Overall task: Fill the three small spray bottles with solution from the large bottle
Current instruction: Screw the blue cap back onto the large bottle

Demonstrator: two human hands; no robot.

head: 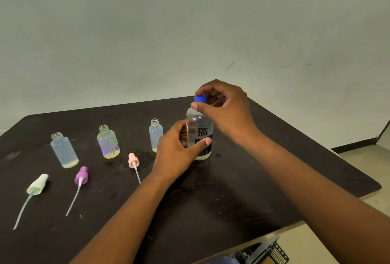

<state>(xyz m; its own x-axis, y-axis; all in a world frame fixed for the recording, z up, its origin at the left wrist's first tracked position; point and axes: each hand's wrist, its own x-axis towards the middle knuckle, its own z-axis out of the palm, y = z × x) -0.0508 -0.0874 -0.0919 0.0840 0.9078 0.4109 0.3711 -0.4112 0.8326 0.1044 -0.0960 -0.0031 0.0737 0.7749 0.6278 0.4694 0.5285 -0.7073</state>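
The large clear bottle (200,130) with a blue label stands upright on the dark table (253,189). My left hand (179,149) grips its body. My right hand (223,105) pinches its blue cap (200,98) from above. Three small open bottles stand in a row to the left: a frosted one (64,150), a flowered one (108,142) and a clear one (155,135) partly behind my left hand. Each holds a little liquid at the bottom.
Three spray heads with dip tubes lie on the table in front of the small bottles: a green one (38,184), a purple one (81,176) and a pink one (133,160). The table's right edge drops to a pale floor. A black basket (272,253) sits below the front edge.
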